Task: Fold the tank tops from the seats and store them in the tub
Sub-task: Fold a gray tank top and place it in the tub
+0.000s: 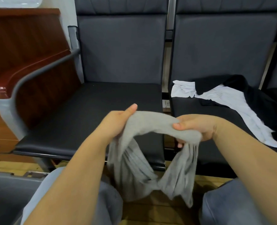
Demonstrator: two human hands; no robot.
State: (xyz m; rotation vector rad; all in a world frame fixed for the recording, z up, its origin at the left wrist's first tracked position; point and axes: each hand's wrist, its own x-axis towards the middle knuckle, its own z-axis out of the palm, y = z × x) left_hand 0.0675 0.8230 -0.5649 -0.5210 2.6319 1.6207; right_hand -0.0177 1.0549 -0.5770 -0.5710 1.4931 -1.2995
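The folding step looks just begun: a grey tank top (pixel 150 143) hangs bunched between both hands above the person's knees, in front of the left seat (pixel 89 108). The left hand (pixel 116 122) grips one end, thumb raised; the right hand (pixel 198 127) pinches the other. Next, it likely needs spreading flat. White and black tops (pixel 232 101) wait on the right seat; the tub (pixel 9 181) sits lower left.

My arms and legs, seen from the head camera

Both my forearms are bare, no sleeves, watch or rings showing on my left hand (pixel 118 120) or right hand (pixel 198 127); below them, my knees wear faded light-blue jeans (pixel 241 202).
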